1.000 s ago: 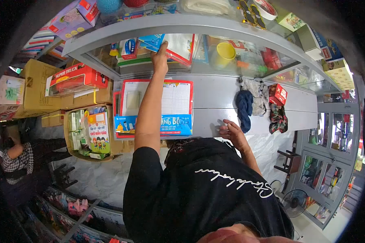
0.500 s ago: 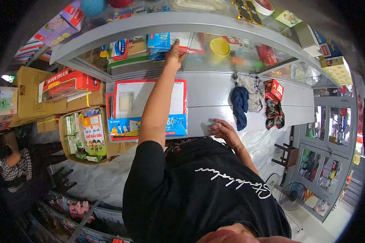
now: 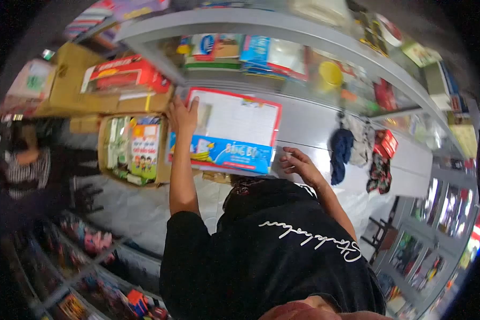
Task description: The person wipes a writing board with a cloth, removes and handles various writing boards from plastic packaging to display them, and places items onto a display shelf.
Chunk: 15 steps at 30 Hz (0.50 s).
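A packaged writing board [image 3: 240, 120] with a red frame, a white gridded face and a blue printed band lies flat on the grey counter. It seems to rest on others like it. My left hand [image 3: 183, 116] is at its left edge, thumb over the face and fingers along the side, so it appears to grip that edge. Just beyond the board's lower right corner is my right hand [image 3: 301, 164], its fingers apart and loosely bent, holding nothing. Behind the board, inside the glass case, stand more blue packs [image 3: 256, 50].
Left of the counter, an open carton [image 3: 104, 154] holds books and small boxes, with a red toy truck box [image 3: 125, 74] above it. Dark blue cloth [image 3: 340, 154] and a red box [image 3: 385, 144] lie to the right. A person [image 3: 29, 165] is at the far left.
My left hand has come back from the blue packs in the glass case to the board's left edge. The view has turned, shifting the counter rightward. My right hand stays near the board's corner.
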Each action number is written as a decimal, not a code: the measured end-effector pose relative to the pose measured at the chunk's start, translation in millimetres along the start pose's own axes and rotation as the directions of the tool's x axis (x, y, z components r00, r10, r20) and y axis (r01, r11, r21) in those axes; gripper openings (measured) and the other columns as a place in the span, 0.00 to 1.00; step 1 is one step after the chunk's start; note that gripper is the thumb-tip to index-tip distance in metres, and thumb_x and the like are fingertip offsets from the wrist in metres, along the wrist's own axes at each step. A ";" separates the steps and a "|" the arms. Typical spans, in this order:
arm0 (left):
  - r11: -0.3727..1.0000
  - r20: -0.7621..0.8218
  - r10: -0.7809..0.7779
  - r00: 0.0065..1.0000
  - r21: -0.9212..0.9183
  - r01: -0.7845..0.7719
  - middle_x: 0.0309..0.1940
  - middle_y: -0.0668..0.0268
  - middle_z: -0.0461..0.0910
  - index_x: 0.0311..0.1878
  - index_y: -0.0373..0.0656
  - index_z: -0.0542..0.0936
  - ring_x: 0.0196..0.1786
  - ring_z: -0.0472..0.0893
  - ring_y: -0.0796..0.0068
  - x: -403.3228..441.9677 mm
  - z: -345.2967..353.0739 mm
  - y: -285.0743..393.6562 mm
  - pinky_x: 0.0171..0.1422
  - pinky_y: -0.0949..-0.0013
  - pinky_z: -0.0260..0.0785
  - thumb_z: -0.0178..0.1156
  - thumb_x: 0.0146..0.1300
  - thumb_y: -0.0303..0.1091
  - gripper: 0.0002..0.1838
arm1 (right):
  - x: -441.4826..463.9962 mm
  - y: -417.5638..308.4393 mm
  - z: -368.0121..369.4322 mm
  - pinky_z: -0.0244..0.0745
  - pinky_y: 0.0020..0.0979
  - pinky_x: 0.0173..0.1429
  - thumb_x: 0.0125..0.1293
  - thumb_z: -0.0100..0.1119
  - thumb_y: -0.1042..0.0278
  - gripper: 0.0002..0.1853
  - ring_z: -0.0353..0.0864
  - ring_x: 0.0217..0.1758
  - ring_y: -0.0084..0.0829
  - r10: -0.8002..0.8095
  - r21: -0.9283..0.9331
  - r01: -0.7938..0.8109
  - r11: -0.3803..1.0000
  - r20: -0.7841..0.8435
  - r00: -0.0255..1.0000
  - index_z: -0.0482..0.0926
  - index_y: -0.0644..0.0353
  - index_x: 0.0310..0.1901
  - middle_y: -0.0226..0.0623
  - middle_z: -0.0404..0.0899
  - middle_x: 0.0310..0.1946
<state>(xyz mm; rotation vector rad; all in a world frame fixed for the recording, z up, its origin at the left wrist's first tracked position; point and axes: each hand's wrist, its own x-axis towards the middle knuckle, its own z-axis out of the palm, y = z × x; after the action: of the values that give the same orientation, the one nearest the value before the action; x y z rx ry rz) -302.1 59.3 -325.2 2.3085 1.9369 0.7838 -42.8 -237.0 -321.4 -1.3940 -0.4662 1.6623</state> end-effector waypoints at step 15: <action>0.601 0.545 -0.144 0.826 -0.615 0.510 0.35 0.54 0.81 0.41 0.35 0.77 0.43 0.79 0.66 -14.8 -16.0 -48.6 0.48 0.64 0.68 0.69 0.47 0.51 0.28 | 36.7 -5.9 43.1 0.75 0.31 0.41 0.64 0.54 0.71 0.25 0.75 0.44 0.29 -0.184 -0.211 0.166 0.963 -0.067 0.981 0.58 0.60 0.61 0.41 0.74 0.40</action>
<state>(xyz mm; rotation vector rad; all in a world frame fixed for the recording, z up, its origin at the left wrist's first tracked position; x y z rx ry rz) -354.3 51.8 -332.7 1.3916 1.3873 0.7233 -79.2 -193.5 -325.7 -1.5199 -0.7068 1.4370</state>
